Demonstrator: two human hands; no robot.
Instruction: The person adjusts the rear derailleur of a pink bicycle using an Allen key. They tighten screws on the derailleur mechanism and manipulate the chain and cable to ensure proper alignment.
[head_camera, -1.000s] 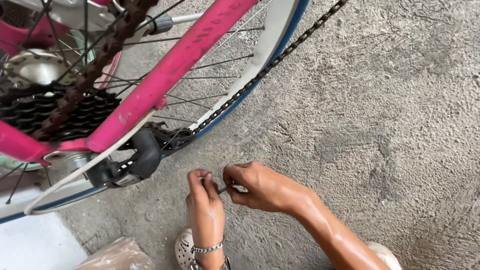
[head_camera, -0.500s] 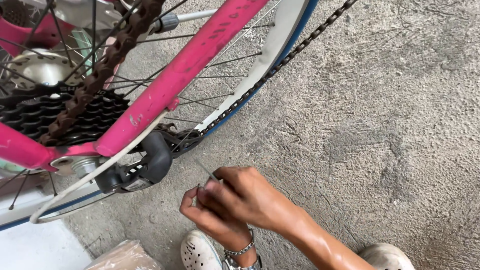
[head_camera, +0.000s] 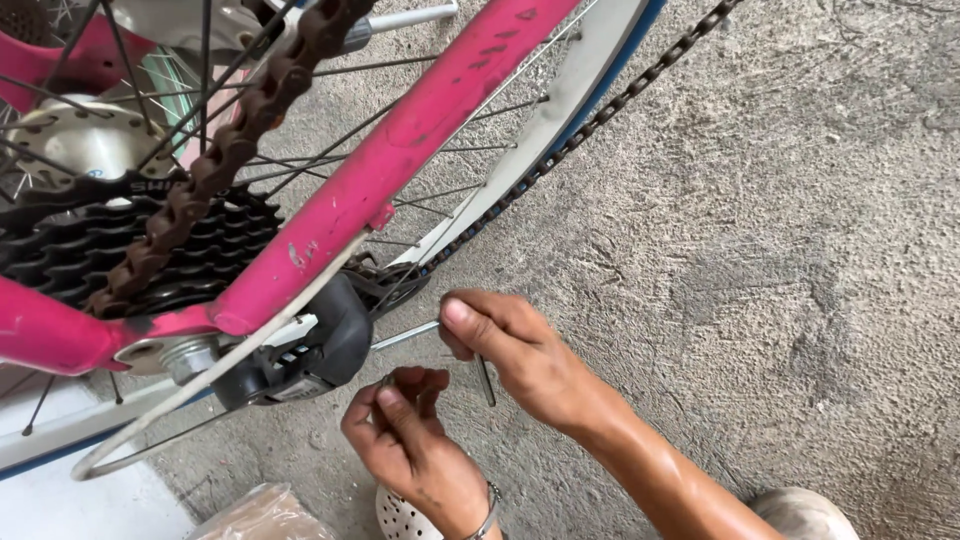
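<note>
Right hand (head_camera: 520, 355) pinches L-shaped hex key (head_camera: 486, 382) at bend; left hand (head_camera: 405, 430) curled, contents unclear, beside black derailleur (head_camera: 320, 345). Key likely stiff, light, slippery; best gripped at long arm.

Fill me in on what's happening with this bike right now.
A person crouches on the concrete floor beside a pink bicycle frame, at the rear wheel. The right hand pinches a thin L-shaped metal key near the black rear derailleur. The left hand is just below, fingers curled around something small that I cannot make out. A rusty chain runs over the black cassette.
</note>
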